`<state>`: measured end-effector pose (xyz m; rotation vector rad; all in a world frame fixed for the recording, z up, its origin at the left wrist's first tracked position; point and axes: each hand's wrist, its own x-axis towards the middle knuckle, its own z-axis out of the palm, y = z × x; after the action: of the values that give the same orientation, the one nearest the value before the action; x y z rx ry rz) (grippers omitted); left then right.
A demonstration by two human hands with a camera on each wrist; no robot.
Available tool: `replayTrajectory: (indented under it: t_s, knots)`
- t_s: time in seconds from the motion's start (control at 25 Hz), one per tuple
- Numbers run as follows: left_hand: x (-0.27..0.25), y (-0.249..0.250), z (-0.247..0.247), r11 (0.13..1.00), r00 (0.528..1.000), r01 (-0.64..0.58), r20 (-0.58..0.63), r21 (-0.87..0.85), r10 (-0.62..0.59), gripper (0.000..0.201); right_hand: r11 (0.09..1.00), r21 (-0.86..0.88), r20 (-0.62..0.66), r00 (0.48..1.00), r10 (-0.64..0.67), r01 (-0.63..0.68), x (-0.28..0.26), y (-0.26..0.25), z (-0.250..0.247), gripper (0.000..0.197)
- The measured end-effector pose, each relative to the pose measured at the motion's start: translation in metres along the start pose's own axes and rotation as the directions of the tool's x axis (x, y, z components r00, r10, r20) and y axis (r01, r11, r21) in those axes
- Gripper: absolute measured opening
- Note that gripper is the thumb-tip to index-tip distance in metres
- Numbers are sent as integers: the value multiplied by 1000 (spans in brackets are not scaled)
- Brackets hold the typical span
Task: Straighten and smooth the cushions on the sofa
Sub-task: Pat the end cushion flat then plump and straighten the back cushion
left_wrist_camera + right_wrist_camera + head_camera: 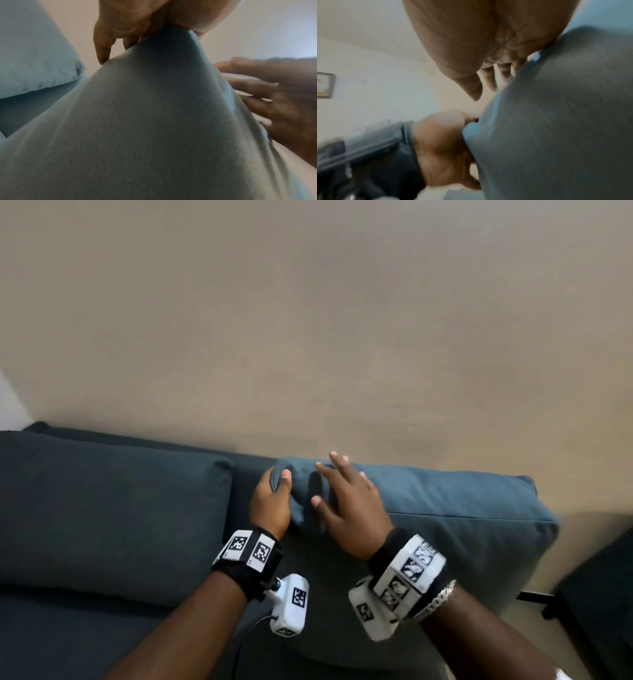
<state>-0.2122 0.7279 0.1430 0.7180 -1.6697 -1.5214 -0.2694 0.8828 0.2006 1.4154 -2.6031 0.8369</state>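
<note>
A dark teal back cushion (445,525) stands on the sofa (102,635) against the wall, right of centre in the head view. My left hand (272,498) grips its upper left corner, thumb on the front and fingers curled behind. My right hand (346,501) lies flat on the cushion front beside that corner, fingers spread and straight. The left wrist view shows the cushion corner (163,94) rising into my left hand (137,24), with the right hand (274,97) at the side. In the right wrist view the cushion (565,121) fills the right half under my right hand (488,40).
A second teal back cushion (109,508) stands to the left on the same sofa. A beige wall (308,320) rises right behind the cushions. A dark piece of furniture (603,594) stands at the right edge. A framed picture (324,85) hangs on a far wall.
</note>
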Motion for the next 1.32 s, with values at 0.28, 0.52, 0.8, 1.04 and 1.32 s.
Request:
replayTrajectory:
  t_s: [0.28, 0.52, 0.8, 1.04, 1.32]
  knots:
    - [-10, -10, 1, 999, 998, -23, 60, -29, 24, 46, 996, 6, -706, 705, -60, 91, 6, -50, -64, 55]
    - [-13, -28, -7, 966, 999, 41, -2, 256, -41, 37, 971, -238, 74, 996, 51, -32, 22, -24, -3, 51]
    - [2, -35, -19, 940, 999, 38, -10, 340, -37, 39, 930, -354, -75, 994, 80, -102, -24, -7, -2, 67]
    - [-2, -38, -15, 923, 999, 29, -34, 383, -17, 38, 1000, -5, -491, 871, 2, -5, 0, -8, -72, 45]
    - [0, -39, -13, 897, 1000, 19, 10, 442, -26, 37, 825, -505, 101, 932, 348, -253, -33, 68, -16, 75]
